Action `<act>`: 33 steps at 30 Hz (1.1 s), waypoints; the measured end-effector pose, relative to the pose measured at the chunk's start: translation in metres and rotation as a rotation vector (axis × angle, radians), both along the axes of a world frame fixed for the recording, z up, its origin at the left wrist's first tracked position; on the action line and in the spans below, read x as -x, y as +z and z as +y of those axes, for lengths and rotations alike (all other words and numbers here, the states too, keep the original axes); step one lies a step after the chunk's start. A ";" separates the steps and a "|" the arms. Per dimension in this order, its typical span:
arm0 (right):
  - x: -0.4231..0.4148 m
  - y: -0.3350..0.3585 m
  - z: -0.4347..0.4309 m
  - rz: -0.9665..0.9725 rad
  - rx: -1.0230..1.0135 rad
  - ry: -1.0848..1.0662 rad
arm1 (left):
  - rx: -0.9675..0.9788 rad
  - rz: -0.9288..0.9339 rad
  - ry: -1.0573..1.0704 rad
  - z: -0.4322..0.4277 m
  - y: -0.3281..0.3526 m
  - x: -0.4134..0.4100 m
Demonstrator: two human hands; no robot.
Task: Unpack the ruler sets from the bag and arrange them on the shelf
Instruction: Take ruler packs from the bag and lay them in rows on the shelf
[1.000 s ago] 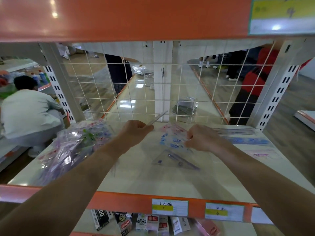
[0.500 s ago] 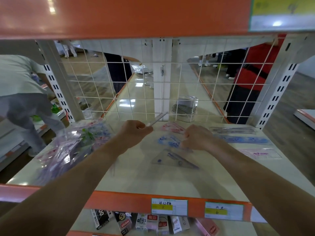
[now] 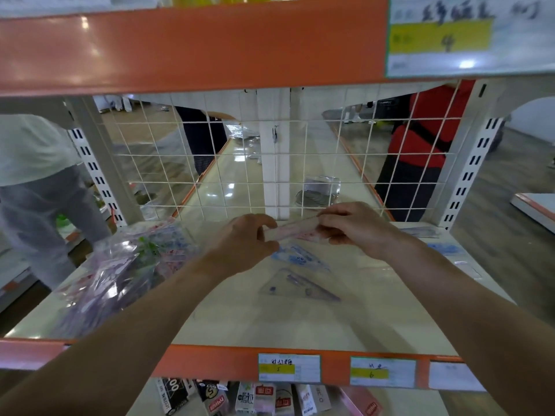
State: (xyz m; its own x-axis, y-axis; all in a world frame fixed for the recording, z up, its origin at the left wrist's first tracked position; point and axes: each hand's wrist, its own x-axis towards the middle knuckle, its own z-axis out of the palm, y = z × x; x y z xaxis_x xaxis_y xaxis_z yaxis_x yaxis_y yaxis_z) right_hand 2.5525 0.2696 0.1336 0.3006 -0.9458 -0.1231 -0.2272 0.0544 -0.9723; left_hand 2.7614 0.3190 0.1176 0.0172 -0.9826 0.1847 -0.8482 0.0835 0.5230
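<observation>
Head camera: above the shelf's (image 3: 300, 322) middle, near its back edge, the left hand (image 3: 243, 244) and right hand (image 3: 354, 226) each pinch one end of a pink ruler set (image 3: 295, 229), seemingly squaring it for placement; the bag (image 3: 120, 271) lies at the left edge.

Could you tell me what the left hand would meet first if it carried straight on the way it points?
Probably the right hand, which holds the other end of the pink ruler packet that the left hand grips; beyond lies the wire grid. Depth is unclear.
</observation>
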 end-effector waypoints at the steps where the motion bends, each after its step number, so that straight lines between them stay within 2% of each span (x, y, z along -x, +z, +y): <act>1: 0.006 0.001 -0.001 0.000 0.001 -0.016 | 0.001 -0.006 -0.003 -0.001 -0.001 0.002; 4: 0.022 0.000 -0.003 0.141 0.067 -0.044 | 0.009 -0.006 -0.022 -0.005 -0.006 0.013; 7: 0.039 -0.004 -0.005 0.623 0.374 -0.106 | 0.027 -0.054 -0.060 -0.009 -0.005 0.032; 9: 0.048 -0.004 -0.002 0.824 0.559 -0.120 | 0.016 -0.073 -0.085 -0.012 -0.003 0.047; 16: 0.074 -0.001 0.009 1.005 0.720 0.130 | -0.029 -0.130 -0.133 -0.027 0.000 0.099; 21: 0.092 0.001 0.003 1.154 0.809 0.138 | -0.077 -0.103 -0.169 -0.035 0.001 0.125; 26: 0.108 0.002 -0.009 1.293 0.749 0.188 | -0.079 -0.222 -0.180 -0.045 0.002 0.142; 33: 0.142 -0.009 -0.031 1.388 0.654 0.167 | -0.066 -0.405 -0.103 -0.052 -0.005 0.136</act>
State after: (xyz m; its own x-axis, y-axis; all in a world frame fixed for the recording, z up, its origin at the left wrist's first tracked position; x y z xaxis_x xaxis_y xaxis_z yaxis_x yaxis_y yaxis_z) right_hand 2.4103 0.2383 0.1250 0.4082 -0.9126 0.0229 -0.9027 -0.3998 0.1588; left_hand 2.6250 0.2665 0.1128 -0.1426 -0.9854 0.0934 -0.9753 0.1560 0.1564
